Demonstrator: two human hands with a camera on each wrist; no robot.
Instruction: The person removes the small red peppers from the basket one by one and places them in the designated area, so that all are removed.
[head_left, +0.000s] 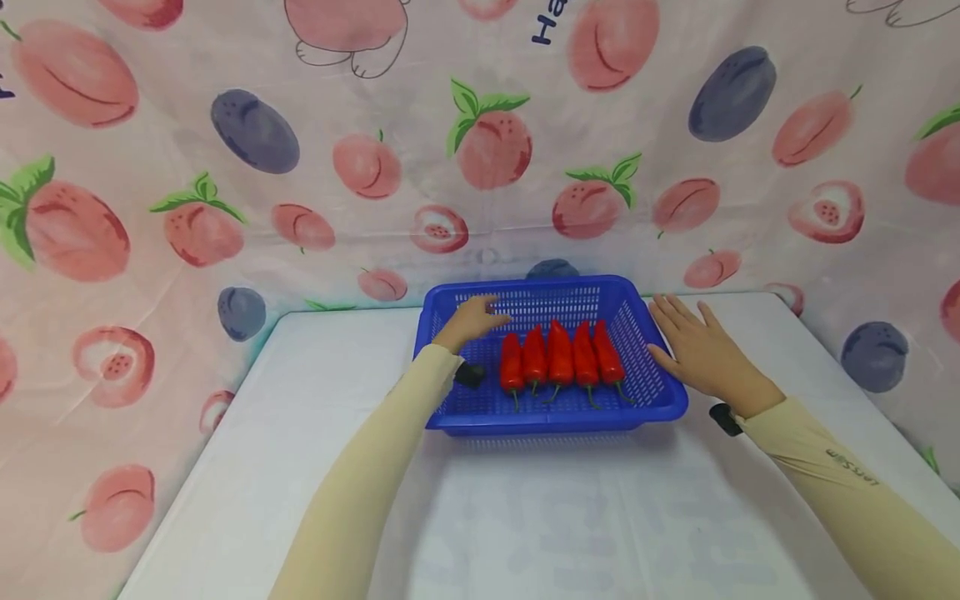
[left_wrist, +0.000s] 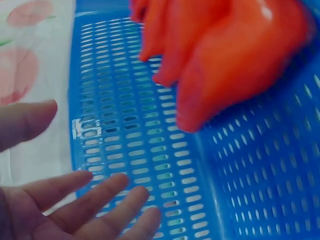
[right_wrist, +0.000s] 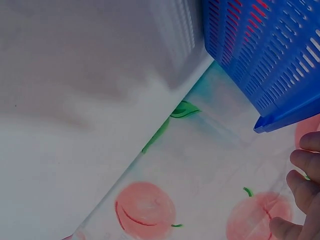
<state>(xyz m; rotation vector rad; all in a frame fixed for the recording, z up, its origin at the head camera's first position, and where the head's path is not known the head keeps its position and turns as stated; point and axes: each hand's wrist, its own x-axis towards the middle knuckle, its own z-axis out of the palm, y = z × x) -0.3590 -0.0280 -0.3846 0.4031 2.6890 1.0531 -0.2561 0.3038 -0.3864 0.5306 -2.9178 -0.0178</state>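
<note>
Several red chili peppers (head_left: 560,354) lie side by side in a row inside a blue plastic basket (head_left: 555,422), their green stems toward the near side. Over the basket's left part hovers my left hand (head_left: 471,323), left of the peppers, thumb and fingers spread apart and holding nothing. The left wrist view has the same hand (left_wrist: 100,215) over the slotted basket wall, apart from the peppers (left_wrist: 220,65). My right hand (head_left: 701,350) is beside the basket's right rim with its fingers extended; whether it touches the rim I cannot tell. Part of that hand (right_wrist: 306,192) shows in the right wrist view.
The basket stands near the back edge of a white table (head_left: 555,517). Behind the table hangs a fruit-printed cloth (head_left: 315,192), which also shows at the left and right sides. Each wrist wears a small black camera.
</note>
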